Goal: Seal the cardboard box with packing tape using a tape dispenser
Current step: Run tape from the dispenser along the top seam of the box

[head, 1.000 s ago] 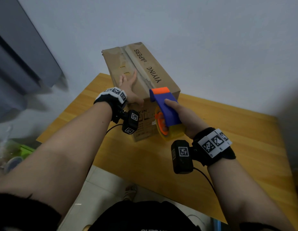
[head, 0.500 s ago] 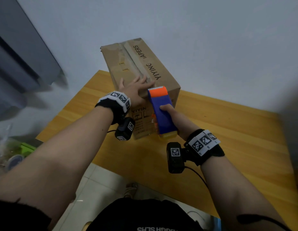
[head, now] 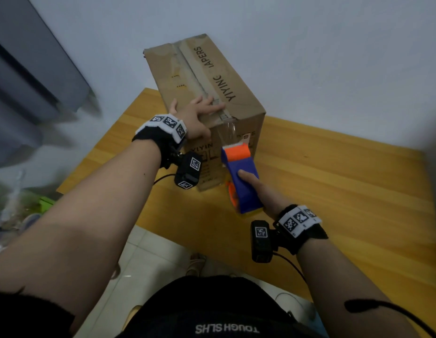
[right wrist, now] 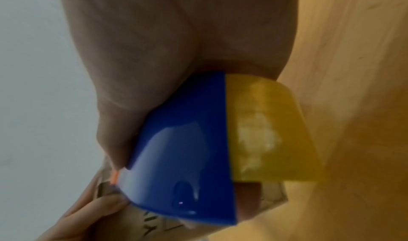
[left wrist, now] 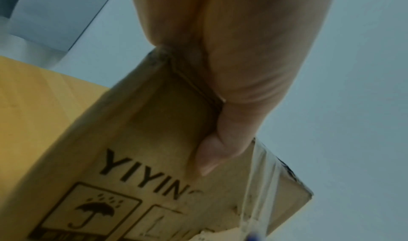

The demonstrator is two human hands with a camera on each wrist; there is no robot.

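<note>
Taping the box's near end.
The left hand (head: 197, 118) lies spread, pressing the cardboard box (head: 212, 76); below it, the right hand (head: 258, 191) grips the tape dispenser (head: 241, 176), clear tape (head: 227, 132) stretching upward.

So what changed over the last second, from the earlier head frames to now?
The right hand pulled the tape dispenser from the top edge down the cardboard box's front face, drawing out clear tape. The left hand shifted toward the seam. Unchanged: right-hand grip on the dispenser, box on the table.
</note>
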